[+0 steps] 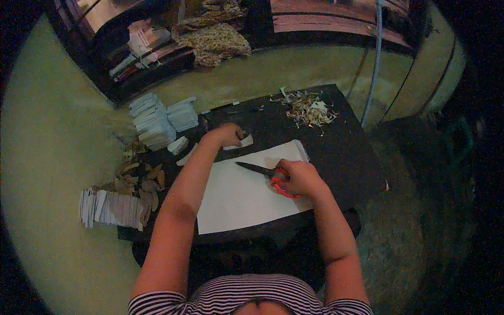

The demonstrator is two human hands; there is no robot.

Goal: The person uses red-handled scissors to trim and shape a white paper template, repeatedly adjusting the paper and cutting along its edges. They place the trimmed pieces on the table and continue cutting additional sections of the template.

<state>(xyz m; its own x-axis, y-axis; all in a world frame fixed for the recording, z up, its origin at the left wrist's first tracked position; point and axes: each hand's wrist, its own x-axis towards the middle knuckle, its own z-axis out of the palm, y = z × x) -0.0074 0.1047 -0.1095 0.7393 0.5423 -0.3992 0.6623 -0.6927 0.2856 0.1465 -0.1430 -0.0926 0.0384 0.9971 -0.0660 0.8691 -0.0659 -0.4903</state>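
My left hand [227, 135] reaches to the far side of the table, its fingers bent together on a small white paper piece [246, 141]. The fingertips are partly hidden. My right hand [300, 178] grips a pair of scissors [255, 168] by the red handles; the dark blades look closed and point left. Below the scissors lies a large white sheet of paper [236, 202], with a ragged edge at its upper right. Another white strip [188, 156] lies beside my left forearm.
Stacks of folded white paper [152, 118] stand at the far left. A bundled row of paper [111, 208] sits at the near left, beside brown scraps [150, 181]. Paper shavings [310, 108] are heaped on the dark table [346, 157] at the back right. Patterned cloth [218, 44] hangs by the window.
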